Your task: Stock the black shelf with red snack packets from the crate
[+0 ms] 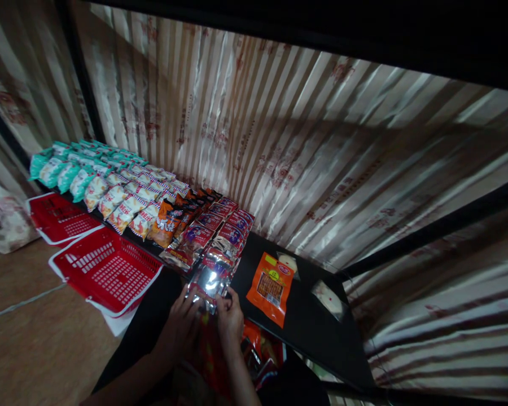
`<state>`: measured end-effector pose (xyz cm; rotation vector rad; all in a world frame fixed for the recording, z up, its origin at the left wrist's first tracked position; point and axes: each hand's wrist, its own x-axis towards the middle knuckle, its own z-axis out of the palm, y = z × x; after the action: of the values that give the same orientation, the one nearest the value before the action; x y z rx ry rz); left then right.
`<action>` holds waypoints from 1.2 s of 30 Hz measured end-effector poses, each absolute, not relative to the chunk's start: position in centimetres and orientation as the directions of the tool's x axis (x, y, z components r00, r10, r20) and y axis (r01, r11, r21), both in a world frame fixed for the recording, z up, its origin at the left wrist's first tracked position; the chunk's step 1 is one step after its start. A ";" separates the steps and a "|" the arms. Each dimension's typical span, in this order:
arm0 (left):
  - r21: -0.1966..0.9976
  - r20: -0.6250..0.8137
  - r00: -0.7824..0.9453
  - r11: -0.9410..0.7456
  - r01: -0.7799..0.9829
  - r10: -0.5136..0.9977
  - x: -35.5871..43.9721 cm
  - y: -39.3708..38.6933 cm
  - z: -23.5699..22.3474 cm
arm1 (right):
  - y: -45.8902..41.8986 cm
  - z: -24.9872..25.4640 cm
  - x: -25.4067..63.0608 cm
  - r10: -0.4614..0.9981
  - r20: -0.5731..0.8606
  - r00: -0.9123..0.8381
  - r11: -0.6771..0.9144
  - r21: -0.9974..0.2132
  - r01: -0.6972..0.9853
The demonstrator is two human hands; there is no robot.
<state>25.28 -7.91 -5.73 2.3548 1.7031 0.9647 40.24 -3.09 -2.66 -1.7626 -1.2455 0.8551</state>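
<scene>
A shiny red-and-silver snack packet (210, 280) lies at the front of the row of like packets, its near end toward me. My left hand (183, 317) has its fingers closed at the packet's near left corner. At the near right corner my right hand (230, 317) pinches the edge between thumb and fingers. More red-and-silver packets (228, 234) lie in rows just beyond. To the right, an orange snack bag (271, 287) with a clear window rests flat on the black shelf (309, 332).
Orange-black bags (168, 223), white bags (127, 210) and green bags (51, 169) stand in rows leftward. Red baskets (110, 270) sit below the shelf's left front. Loose packets (258, 344) lie under my right forearm. Two white packs (330, 299) are on the right; striped curtain (279, 146) behind.
</scene>
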 end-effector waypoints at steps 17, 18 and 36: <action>0.521 0.436 0.204 -0.430 0.737 0.877 25.2 -7.5 -5.6 | -3.2 -3.4 39.6 0.949 -0.069 0.307 -0.131 -0.974 0.186; 0.518 0.443 0.207 -0.438 0.735 0.872 25.2 -7.4 -5.6 | -3.2 -3.4 39.5 0.949 -0.071 0.308 -0.132 -0.974 0.182; 0.504 0.523 0.190 -0.481 0.717 0.831 25.0 -7.4 -5.0 | -3.2 -2.8 38.7 0.960 -0.171 0.222 -0.177 -0.984 0.008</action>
<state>24.97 -7.42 -4.96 2.3062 1.5134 1.1672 38.75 -3.22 -2.82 -1.4545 -0.9732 1.1525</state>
